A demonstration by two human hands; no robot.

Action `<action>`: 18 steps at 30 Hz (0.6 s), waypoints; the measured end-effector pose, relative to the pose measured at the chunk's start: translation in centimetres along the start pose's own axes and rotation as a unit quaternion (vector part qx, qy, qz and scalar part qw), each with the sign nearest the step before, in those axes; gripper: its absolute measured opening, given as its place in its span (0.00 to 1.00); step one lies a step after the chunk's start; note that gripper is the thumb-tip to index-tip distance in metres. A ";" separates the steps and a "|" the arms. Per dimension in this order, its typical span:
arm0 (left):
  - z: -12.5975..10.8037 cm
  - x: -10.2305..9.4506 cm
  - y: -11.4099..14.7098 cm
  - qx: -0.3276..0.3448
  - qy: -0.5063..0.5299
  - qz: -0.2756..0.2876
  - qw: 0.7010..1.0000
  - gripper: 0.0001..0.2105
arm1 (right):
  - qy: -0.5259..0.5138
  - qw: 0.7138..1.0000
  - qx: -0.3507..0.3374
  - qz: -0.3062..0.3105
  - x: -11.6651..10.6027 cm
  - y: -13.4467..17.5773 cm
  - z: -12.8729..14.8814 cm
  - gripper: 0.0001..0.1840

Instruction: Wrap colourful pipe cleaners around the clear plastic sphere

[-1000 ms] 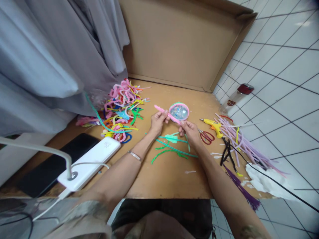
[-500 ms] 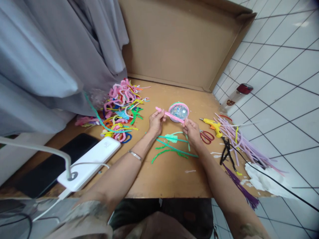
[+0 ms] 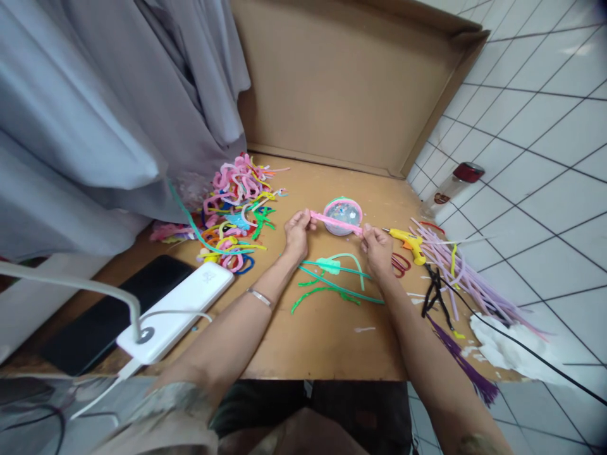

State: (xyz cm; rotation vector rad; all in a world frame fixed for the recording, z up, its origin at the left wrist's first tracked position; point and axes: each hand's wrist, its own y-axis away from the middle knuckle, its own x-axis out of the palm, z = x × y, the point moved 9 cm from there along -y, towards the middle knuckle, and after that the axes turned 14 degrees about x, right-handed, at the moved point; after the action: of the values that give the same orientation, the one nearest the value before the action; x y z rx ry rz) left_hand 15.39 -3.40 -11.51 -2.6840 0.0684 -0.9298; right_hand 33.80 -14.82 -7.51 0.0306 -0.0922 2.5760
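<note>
A fuzzy pink pipe cleaner [image 3: 334, 222] stretches between my two hands above the table, passing in front of a small clear tub [image 3: 359, 217] with a pink rim. My left hand [image 3: 298, 232] pinches its left end. At the other end, my right hand [image 3: 377, 248] has closed fingers on it. Below the hands lie green pipe cleaners [image 3: 332, 292] and a pale green leaf-like piece [image 3: 328, 266]. Red-handled scissors [image 3: 403, 265] rest beside my right wrist, partly hidden by it.
A yellow glue gun [image 3: 412, 245], lilac pipe cleaners [image 3: 469, 284] and black pliers-like tool [image 3: 432, 294] lie right. Colourful pipe cleaners [image 3: 237, 183] heap up left, behind a white power bank [image 3: 175, 314] and black phone-like slab [image 3: 118, 309]. Cardboard [image 3: 351, 82] stands behind.
My hands have moved farther apart, the right one shifting right. The pink end that stuck out past my left fingers no longer shows there. The view has shifted slightly.
</note>
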 end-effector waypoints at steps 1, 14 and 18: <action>-0.1 0.0 0.0 0.005 -0.003 0.000 1.000 0.16 | 0.000 1.000 -0.004 -0.004 -0.1 0.0 0.1 0.32; -1.4 1.1 0.2 0.070 -0.082 0.083 0.991 0.16 | 0.007 0.998 -0.042 -0.048 -2.3 -0.9 1.1 0.32; -2.2 1.4 0.5 0.107 -0.129 0.108 0.980 0.14 | 0.004 0.998 -0.044 -0.041 -2.2 -0.8 1.3 0.32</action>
State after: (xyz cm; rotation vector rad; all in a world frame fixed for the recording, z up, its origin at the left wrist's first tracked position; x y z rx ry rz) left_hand 15.14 -4.66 -9.18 -2.5101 0.1893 -0.4902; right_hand 36.11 -15.46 -6.27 -0.0072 -0.1967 2.4868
